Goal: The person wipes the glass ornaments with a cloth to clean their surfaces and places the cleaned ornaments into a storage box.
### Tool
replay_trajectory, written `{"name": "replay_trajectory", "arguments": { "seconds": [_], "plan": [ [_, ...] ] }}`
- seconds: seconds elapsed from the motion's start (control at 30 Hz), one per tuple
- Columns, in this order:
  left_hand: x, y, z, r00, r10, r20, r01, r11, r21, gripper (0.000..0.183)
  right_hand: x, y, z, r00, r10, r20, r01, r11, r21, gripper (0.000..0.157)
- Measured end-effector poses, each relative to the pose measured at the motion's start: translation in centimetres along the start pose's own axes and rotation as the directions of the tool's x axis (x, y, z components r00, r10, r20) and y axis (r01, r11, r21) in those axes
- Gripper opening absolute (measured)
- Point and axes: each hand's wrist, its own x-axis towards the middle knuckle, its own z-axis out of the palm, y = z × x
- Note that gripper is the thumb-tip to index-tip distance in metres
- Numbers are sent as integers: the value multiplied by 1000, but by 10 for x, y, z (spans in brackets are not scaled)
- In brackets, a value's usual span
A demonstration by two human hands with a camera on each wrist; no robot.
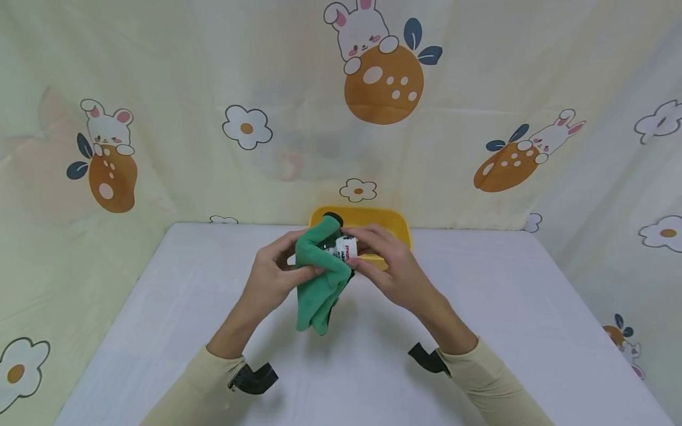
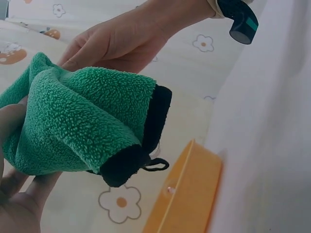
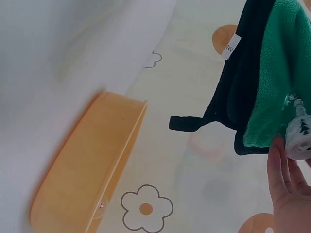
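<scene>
A green terry cloth (image 1: 324,284) with black edging hangs between the two hands, wrapped partly round a small object (image 1: 347,248). That object has a white printed end and a clear, ridged narrower part running into the cloth; its kind is hard to make out. My left hand (image 1: 270,267) grips the cloth, thumb in front and fingers behind it. My right hand (image 1: 388,258) pinches the white end between thumb and fingers. The right wrist view shows the clear part (image 3: 297,104) against the green cloth (image 3: 277,73), whose folds hide the rest.
Just behind the hands, a yellow plastic tub (image 1: 401,222) stands at the back of the white-covered table (image 1: 479,284). A curtain (image 1: 288,71) printed with rabbits and flowers hangs along the far edge. Black wrist mounts (image 1: 256,379) stick out from the sleeves.
</scene>
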Motion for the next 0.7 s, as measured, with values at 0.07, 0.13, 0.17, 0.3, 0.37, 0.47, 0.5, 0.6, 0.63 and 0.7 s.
{"name": "replay_trajectory", "arguments": {
  "seconds": [0.07,0.13,0.17,0.3,0.37,0.47,0.5,0.6,0.63,0.7],
  "plan": [
    [0,-1,0,1000,-10,-9,10,1000,-4,54,0,1,0,1000,-21,-2,21,1000,8,53],
    [0,-2,-1,1000,-17,-16,17,1000,-8,54,0,3,0,998,-59,-2,59,998,5,54],
    [0,-2,-1,1000,-19,-17,19,1000,-7,54,1,3,0,997,-81,-3,81,997,-1,53],
    [-1,-3,-2,999,-28,-24,28,1000,-4,54,2,6,-1,984,-176,-17,175,983,-52,53],
    [-1,-3,-3,999,-34,-27,34,999,-2,54,2,6,-1,978,-209,-25,207,976,-70,53],
    [-1,-4,-4,999,-39,-33,39,999,1,54,2,6,-1,970,-240,-31,237,968,-81,55],
    [-1,-4,-4,999,-41,-35,41,999,2,53,2,5,-1,968,-249,-30,246,965,-87,56],
    [-1,-4,-5,998,-45,-46,46,999,10,52,3,5,-3,960,-277,-24,274,957,-98,59],
    [-1,-4,-5,998,-46,-49,46,999,14,52,3,5,-3,958,-286,-20,283,954,-104,59],
    [-1,-4,-6,997,-49,-53,50,999,18,51,3,5,-4,953,-304,-14,300,947,-116,60]
  ]
}}
